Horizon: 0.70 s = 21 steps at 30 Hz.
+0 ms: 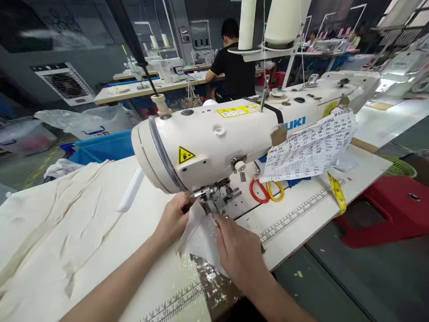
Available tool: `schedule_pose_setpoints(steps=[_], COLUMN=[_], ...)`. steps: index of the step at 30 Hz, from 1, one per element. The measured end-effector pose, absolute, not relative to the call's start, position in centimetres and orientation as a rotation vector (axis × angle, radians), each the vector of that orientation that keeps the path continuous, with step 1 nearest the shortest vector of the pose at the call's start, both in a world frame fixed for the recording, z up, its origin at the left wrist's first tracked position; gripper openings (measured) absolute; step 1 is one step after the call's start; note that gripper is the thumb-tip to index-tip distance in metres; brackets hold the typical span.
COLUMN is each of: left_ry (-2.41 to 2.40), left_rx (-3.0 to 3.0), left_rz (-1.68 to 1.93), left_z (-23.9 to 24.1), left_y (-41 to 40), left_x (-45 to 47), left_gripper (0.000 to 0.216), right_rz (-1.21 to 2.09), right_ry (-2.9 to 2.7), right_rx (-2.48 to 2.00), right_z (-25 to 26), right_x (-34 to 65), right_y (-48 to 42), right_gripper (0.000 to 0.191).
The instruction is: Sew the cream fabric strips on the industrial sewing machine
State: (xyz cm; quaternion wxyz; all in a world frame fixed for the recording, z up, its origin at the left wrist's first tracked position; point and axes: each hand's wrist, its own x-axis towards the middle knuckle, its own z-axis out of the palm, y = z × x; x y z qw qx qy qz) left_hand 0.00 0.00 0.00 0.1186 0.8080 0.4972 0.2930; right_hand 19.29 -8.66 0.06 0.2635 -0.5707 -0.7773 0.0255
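One small piece of thin white cloth [200, 235] was stretched between the person's two grips, its lower end drooping over a worn, peeling strip of the desk [291, 237]. The right grip [239, 248] pinched the cloth's right edge between thumb and fingers; the left grip [174, 219] held its left edge a little higher, some of its fingertips out of sight. The cloth looked light, limp and slightly see-through, likely to pucker or slip out of line under a hard pull and unlikely to tear under a gentle one. The edges seemed the place to take it, pinched lightly and kept flat, fingertips a little back from the metal.

To the left, a large cream fabric [83, 210] lay in loose folds. Just beyond the grips, the cloth's upper end reached the metal presser parts [209, 192] of a white sewing machine [201, 138]; whether any of it lay beneath them could not be told. Past these were red and yellow scissor handles [259, 193] and a handwritten sheet [308, 150] against the machine. Farther off, a person in black [239, 69] sat facing away.
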Motion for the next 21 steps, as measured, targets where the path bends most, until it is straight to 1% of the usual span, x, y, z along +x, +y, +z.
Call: schedule_pose_setpoints(steps=[3, 6, 8, 11, 15, 19, 21], left_ry=[1.389, 1.205, 1.05, 0.896, 0.867, 0.964, 1.071], left_rx=[2.448, 2.671, 2.862, 3.047, 3.034, 2.999, 2.998], left_rz=[0.95, 1.067, 1.085, 0.985, 0.811, 0.627, 0.585], left_z=[0.0, 0.1, 0.2, 0.7, 1.8, 2.5, 2.4], left_y=[0.1, 0.2, 0.2, 0.1, -0.5, -1.8, -2.5], left_x=[0.0, 0.1, 0.1, 0.1, -0.2, 0.2, 0.9], left_gripper=[0.026, 0.018, 0.025, 0.034, 0.03, 0.033, 0.034], right_rz=[0.054, 0.024, -0.001, -0.039, -0.074, 0.128, 0.178], right_ry=[-2.102, -2.098, -2.093, -2.094, -2.071, -2.056, -2.022], right_rx=[-1.546, -1.544, -1.541, -1.534, -1.528, -1.438, -1.486], right_z=[-0.1, -0.4, -0.6, -0.7, -0.8, -1.5, -2.0], right_x=[19.2, 19.1, 18.9, 18.7, 19.5, 21.5, 22.6], right_y=[-8.8, -8.8, -8.8, -8.9, -10.8, -14.6, -16.3], right_gripper=[0.032, 0.032, 0.032, 0.033, 0.032, 0.028, 0.028])
